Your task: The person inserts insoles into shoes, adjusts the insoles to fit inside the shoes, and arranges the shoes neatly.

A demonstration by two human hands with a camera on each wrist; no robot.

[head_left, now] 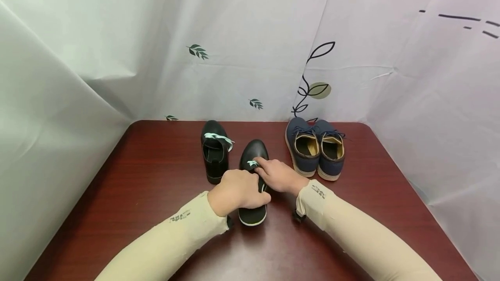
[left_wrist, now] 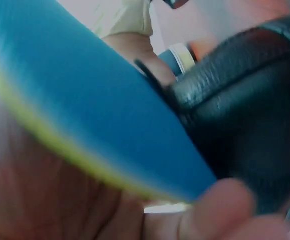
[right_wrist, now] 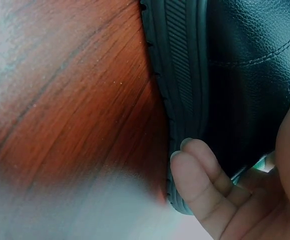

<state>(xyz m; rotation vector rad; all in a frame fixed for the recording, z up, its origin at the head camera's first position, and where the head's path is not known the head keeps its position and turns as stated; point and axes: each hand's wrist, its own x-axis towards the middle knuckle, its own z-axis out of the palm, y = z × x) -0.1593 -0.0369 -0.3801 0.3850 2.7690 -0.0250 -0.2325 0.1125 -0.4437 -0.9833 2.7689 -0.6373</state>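
Note:
A black leather shoe (head_left: 254,148) with pale mint laces stands mid-table, toe pointing away. My right hand (head_left: 279,176) grips its side near the laces; in the right wrist view, fingertips (right_wrist: 190,175) lie against the shoe's dark sole edge (right_wrist: 185,75). An insole (head_left: 252,217), dark on top with a light rim, sticks out of the shoe's opening towards me. My left hand (head_left: 239,189) holds this insole. The left wrist view shows its blue underside (left_wrist: 99,100) beside the black shoe (left_wrist: 250,105). The insole's front part is hidden.
Another black shoe (head_left: 214,159) with mint laces stands to the left, slightly farther back. Two navy shoes (head_left: 304,151) with tan linings stand together at the right rear. The reddish-brown table (head_left: 156,168) meets a white patterned cloth (head_left: 242,47) at the back and sides.

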